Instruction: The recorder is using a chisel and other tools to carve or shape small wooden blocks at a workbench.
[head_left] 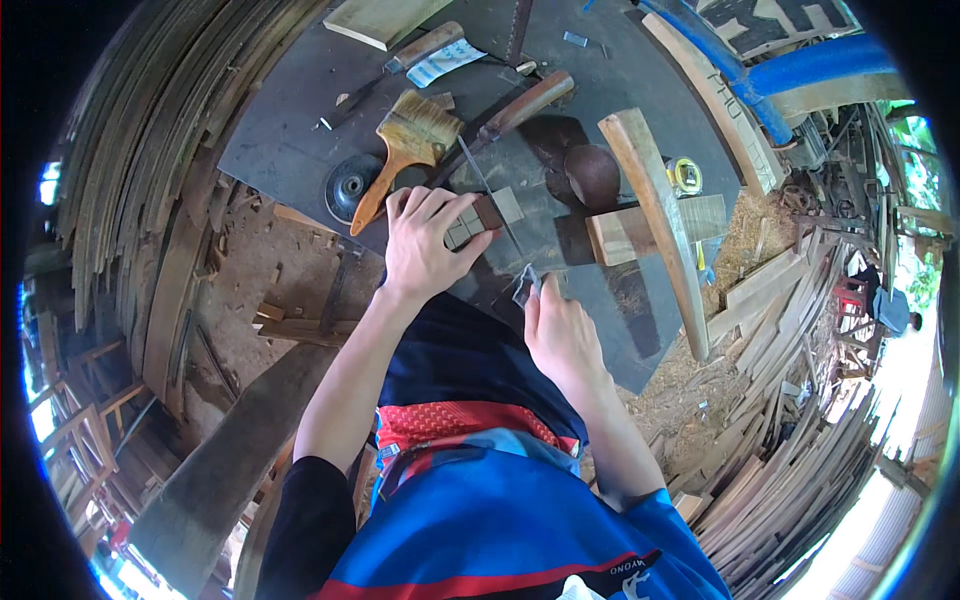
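My left hand (425,240) is closed around a small wooden block (462,228) marked with a grid of lines, pressing it near the table's front edge. My right hand (562,335) is wrapped round the metal grip end of a thin-bladed handsaw (489,188). The saw's narrow blade runs away from me, along the block's right side. Just beyond the blade lies a small pale square piece of wood (508,205); whether it is joined to the block I cannot tell. Left of the block, a wide paintbrush (398,160) with an orange handle lies beside my left fingers.
The dark table (290,110) holds a black disc (350,188), wooden-handled tools (530,105), a round dark object (592,177), a wooden mallet (655,215) and a yellow tape measure (685,175). A blue metal frame (820,65) stands at right. Stacked planks (140,130) line the left.
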